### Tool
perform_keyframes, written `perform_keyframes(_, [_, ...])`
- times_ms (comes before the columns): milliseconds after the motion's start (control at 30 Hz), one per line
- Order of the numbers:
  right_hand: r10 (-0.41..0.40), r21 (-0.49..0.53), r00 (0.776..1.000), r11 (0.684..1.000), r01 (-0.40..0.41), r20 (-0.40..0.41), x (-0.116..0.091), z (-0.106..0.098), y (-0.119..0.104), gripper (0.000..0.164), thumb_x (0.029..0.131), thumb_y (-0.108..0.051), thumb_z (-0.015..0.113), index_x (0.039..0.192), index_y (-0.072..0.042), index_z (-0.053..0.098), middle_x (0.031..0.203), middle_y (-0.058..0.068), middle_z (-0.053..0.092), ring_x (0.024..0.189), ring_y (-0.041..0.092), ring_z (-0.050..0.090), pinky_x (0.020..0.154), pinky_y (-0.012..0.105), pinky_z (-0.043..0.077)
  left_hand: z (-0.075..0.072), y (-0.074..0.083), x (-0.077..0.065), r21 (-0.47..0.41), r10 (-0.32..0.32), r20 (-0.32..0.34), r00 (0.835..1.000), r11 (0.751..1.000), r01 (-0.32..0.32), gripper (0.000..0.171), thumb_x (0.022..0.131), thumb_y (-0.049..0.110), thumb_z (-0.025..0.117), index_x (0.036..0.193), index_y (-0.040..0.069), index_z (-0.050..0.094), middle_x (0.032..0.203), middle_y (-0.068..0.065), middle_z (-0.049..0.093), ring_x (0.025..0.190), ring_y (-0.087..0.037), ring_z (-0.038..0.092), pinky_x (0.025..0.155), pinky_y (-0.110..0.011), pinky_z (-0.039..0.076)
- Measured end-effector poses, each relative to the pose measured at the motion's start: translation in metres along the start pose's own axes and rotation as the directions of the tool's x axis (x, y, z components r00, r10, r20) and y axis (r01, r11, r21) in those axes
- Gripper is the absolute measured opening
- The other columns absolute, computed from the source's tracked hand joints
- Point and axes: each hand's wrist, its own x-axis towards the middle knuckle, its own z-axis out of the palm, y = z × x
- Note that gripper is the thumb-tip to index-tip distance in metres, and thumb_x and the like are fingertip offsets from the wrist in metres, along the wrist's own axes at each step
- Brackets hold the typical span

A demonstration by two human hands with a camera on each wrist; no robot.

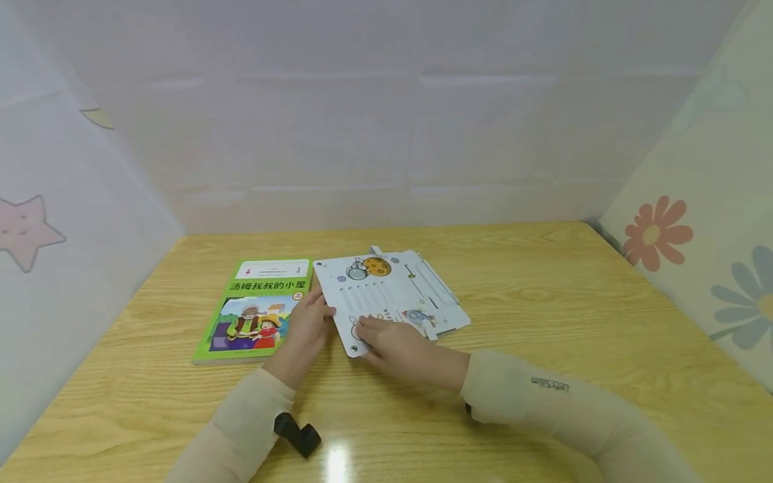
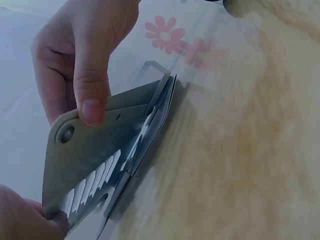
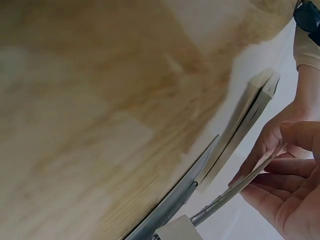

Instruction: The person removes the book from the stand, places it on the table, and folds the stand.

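A white folding book stand (image 1: pixel 392 295) printed with an astronaut, planets and a rocket is tilted up from the table at its left side. My left hand (image 1: pixel 309 322) grips the left edge of its panel, thumb on top. Near the front-left corner, my right hand (image 1: pixel 395 345) pinches the same panel. In the left wrist view, the right thumb (image 2: pixel 92 107) lies beside a round corner fitting, and a row of slots shows in the panel (image 2: pixel 95 160). The right wrist view catches the raised panel (image 3: pixel 235 187) edge-on between thumb and fingers; its lower part rests on the wood.
A green picture-covered book (image 1: pixel 253 312) lies just left of the stand, close to the left hand. The wooden table (image 1: pixel 543 302) extends to the right, with a pale cloth backdrop (image 1: pixel 386 134) behind. A black wrist device (image 1: pixel 296 435) sticks out from the left sleeve.
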Motion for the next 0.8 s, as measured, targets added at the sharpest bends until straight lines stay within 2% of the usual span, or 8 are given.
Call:
perform_keyframes(233, [-0.007,-0.069,0.999,0.998,0.009,0.034,0.003,0.004,-0.001,0.042,0.085,-0.028,0.054,0.119,-0.003,0.051,0.123,0.012,0.046,0.113,0.021,0.041,0.092,0.030,0.034,-0.004,-0.007,0.000,-0.067,-0.024,0.016,1.000,0.997,0.025,0.065,0.071,-0.022,0.036,0.131,0.002,0.032,0.134,-0.013,0.030,0.120,-0.022,0.032,0.093,-0.027,0.033])
perform_keyframes(533, [-0.004,-0.073,0.999,0.997,0.007,0.035,0.004,0.009,0.000,0.043,0.083,-0.036,0.055,0.115,-0.007,0.056,0.121,0.009,0.049,0.112,0.019,0.043,0.089,0.031,0.038,-0.005,-0.014,0.002,-0.072,-0.053,-0.033,0.998,0.996,0.051,0.066,0.069,-0.024,0.034,0.132,-0.001,0.030,0.135,-0.015,0.029,0.120,-0.023,0.030,0.093,-0.028,0.032])
perform_keyframes(800, [-0.020,-0.077,0.997,0.997,0.026,0.074,0.003,0.009,0.001,0.041,0.083,-0.028,0.057,0.117,-0.007,0.054,0.122,0.010,0.047,0.113,0.019,0.042,0.091,0.030,0.036,-0.004,-0.018,0.003,-0.077,-0.052,-0.066,0.996,0.996,0.047,0.067,0.067,-0.024,0.033,0.130,-0.001,0.033,0.134,-0.016,0.030,0.119,-0.023,0.032,0.091,-0.027,0.035])
